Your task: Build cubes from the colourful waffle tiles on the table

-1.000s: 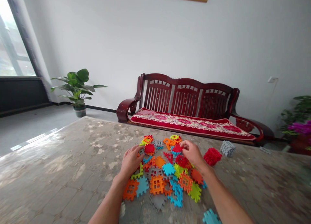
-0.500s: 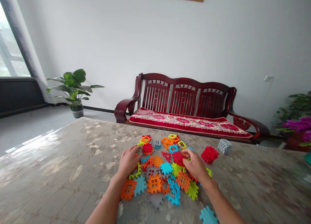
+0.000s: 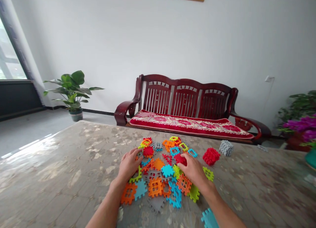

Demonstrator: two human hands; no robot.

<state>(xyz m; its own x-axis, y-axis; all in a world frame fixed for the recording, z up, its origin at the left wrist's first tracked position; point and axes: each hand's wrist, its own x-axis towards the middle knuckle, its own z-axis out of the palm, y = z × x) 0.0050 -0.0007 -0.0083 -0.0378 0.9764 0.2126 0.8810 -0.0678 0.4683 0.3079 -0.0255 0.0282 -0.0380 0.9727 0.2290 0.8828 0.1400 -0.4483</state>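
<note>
A heap of flat, notched plastic interlocking tiles in several colours lies on the table before me, some with window cut-outs. My right hand point(image 3: 192, 170) is over the heap's right side, with thumb and index finger closed on a red tile point(image 3: 179, 158). At the left edge, my left hand point(image 3: 129, 164) rests with fingers slightly bent and the thumb apart, holding nothing I can see. Near its fingertips lies another red tile point(image 3: 148, 151). A light-blue tile point(image 3: 168, 170) and an orange window tile point(image 3: 155, 187) lie between the hands.
To the right stand a red assembled cube point(image 3: 211, 156) and a grey assembled cube point(image 3: 226, 148). A teal tile point(image 3: 209, 218) lies by my right forearm. Beyond the patterned tablecloth point(image 3: 74, 175) is a wooden bench point(image 3: 186, 99). Flowers point(image 3: 300, 126) stand at the far right.
My right hand has moved left and its thumb and index finger have come onto the red tile. A blue frame and a green tile beside it are uncovered. The left hand has barely moved.
</note>
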